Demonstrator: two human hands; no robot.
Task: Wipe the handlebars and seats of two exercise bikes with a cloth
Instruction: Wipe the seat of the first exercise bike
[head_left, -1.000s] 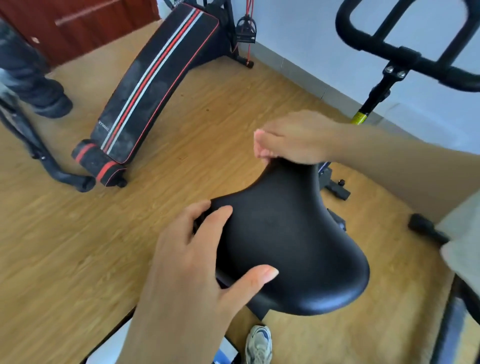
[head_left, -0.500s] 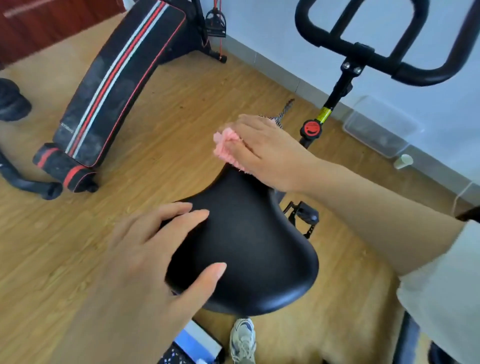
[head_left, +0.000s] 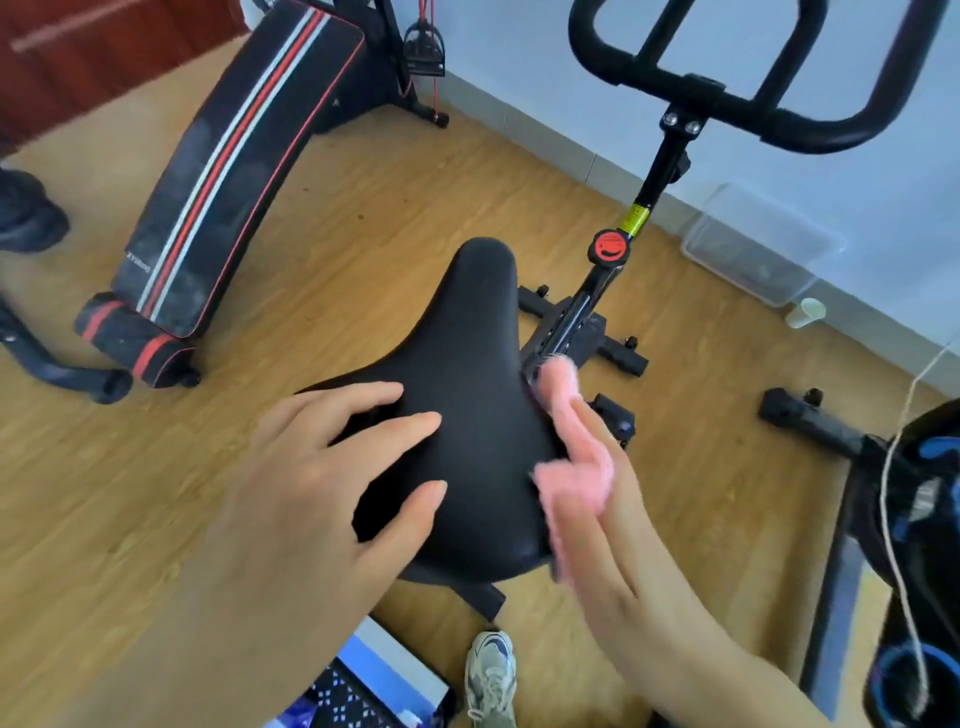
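Note:
The black bike seat (head_left: 467, 353) fills the middle of the head view, nose pointing away from me. My left hand (head_left: 322, 493) rests on its left rear part with fingers spread and straight. My right hand (head_left: 623, 530) presses a pink cloth (head_left: 571, 483) flat against the seat's right edge; its fingers look straight but are blurred by motion. The bike's black handlebars (head_left: 727, 98) stand at the top right on a post with a red knob (head_left: 609, 247).
A black sit-up bench (head_left: 234, 166) with red and white stripes lies on the wooden floor at the left. A clear plastic box (head_left: 758, 249) and a small cup (head_left: 805, 312) sit by the wall. A second machine (head_left: 924, 519) stands at the right edge. My shoe (head_left: 491, 670) is below the seat.
My right hand has carried the cloth from the seat's nose back along its right side toward the rear. My left hand has stayed on the seat's left rear.

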